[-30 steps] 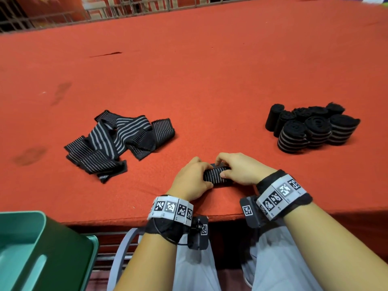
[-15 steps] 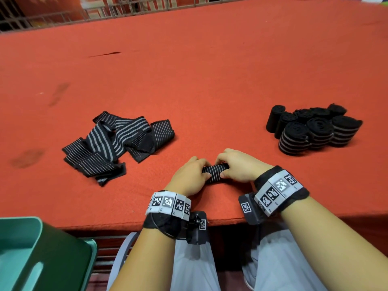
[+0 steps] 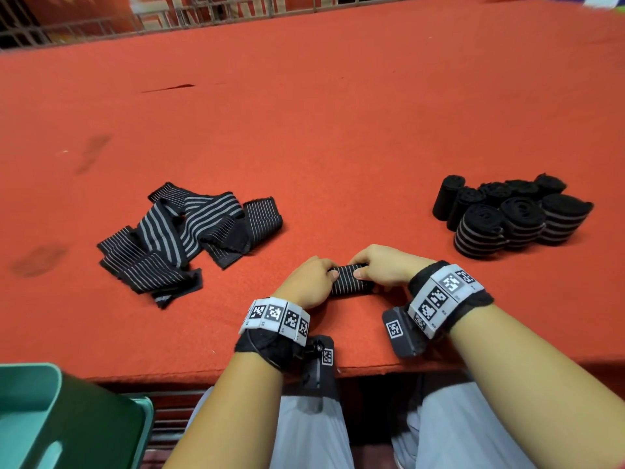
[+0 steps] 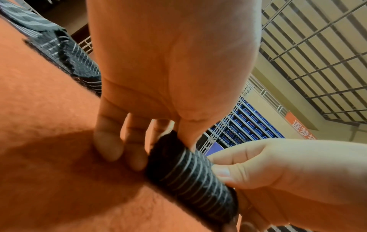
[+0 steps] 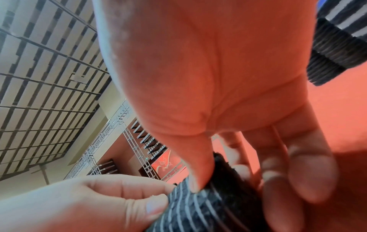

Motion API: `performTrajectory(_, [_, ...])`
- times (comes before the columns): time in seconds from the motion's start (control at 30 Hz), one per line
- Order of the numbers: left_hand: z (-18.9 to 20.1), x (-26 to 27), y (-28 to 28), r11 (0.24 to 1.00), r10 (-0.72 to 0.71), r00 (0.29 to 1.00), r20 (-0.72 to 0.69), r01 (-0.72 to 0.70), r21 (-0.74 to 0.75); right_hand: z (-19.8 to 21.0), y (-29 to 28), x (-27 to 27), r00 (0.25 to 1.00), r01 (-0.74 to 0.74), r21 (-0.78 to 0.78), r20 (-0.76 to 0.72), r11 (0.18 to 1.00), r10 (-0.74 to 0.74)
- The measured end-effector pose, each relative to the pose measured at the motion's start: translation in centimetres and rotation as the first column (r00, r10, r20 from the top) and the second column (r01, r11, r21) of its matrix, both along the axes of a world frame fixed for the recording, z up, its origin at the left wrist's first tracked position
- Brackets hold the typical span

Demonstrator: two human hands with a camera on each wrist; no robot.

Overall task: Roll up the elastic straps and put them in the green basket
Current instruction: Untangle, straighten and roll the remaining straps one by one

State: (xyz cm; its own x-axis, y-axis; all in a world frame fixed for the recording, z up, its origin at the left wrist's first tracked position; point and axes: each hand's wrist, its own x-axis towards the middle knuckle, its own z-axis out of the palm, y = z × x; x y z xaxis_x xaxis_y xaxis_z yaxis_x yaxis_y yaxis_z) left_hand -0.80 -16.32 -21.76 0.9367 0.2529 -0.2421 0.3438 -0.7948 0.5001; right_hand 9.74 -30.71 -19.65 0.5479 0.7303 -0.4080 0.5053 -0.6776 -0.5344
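Note:
A black elastic strap with thin grey stripes (image 3: 348, 280) lies rolled into a short cylinder on the red table near its front edge. My left hand (image 3: 309, 282) grips its left end with thumb and curled fingers. My right hand (image 3: 385, 270) grips its right end the same way. The left wrist view shows the roll (image 4: 190, 177) lying on the cloth between both hands. The right wrist view shows it (image 5: 198, 208) under my thumb. A heap of unrolled striped straps (image 3: 182, 235) lies to the left. The green basket (image 3: 61, 421) sits below the table's front edge at lower left.
Several rolled straps (image 3: 507, 214) stand grouped at the right of the red table (image 3: 338, 113). A metal railing (image 3: 203, 11) runs behind the table's far edge. My knees in grey trousers (image 3: 311, 431) are under the front edge.
Both hands stay on the roll and have turned it a little further; the roll sits slightly farther from the front edge. The heaps have not moved.

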Motion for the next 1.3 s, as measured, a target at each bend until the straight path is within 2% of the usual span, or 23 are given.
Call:
performTrajectory(0.2, [-1.1,0.7,0.6,0.996,0.023,1.0,-0.004,-0.024,-0.083,-0.4,0.5,0.8,0.995,0.044,-0.003,-0.094,0.999,-0.044])
performTrajectory(0.43, [-0.9,0.5,0.4,0.994,0.034,0.999,-0.017,-0.035,-0.1,-0.2,0.3,0.4,0.995,0.058,0.018,-0.082,0.998,-0.057])
performTrajectory(0.53, [-0.3,0.0,0.1,0.995,0.027,0.999,-0.029,-0.03,-0.094,0.1,-0.1,-0.1,1.0,0.022,0.029,-0.008,0.999,-0.021])
performTrajectory(0.7, [1.1,-0.9,-0.6,0.998,-0.015,0.999,-0.044,0.012,-0.06,0.9,-1.3,-1.3,0.977,-0.09,0.035,0.197,0.995,0.081])
performTrajectory(0.9, [1.7,-2.5,-1.7,0.986,0.044,0.999,0.018,-0.04,-0.163,1.2,-2.6,-2.4,0.959,-0.135,0.067,0.261,0.989,0.113])
performTrajectory(1.0, [2.3,-2.7,-1.9,0.96,0.031,0.999,0.02,-0.024,-0.279,2.6,-3.0,-2.6,0.945,-0.194,0.087,0.285,0.977,0.162])
performTrajectory(1.1, [3.7,-2.2,-2.1,0.958,0.005,0.997,0.073,0.017,-0.288,4.8,-3.7,-1.9,0.93,-0.234,0.134,0.319,0.963,0.181])
performTrajectory(1.3, [8.0,1.3,-4.7,0.952,0.051,0.972,0.23,0.022,-0.304,9.9,-6.3,1.7,0.935,-0.162,0.201,0.346,0.966,0.085])
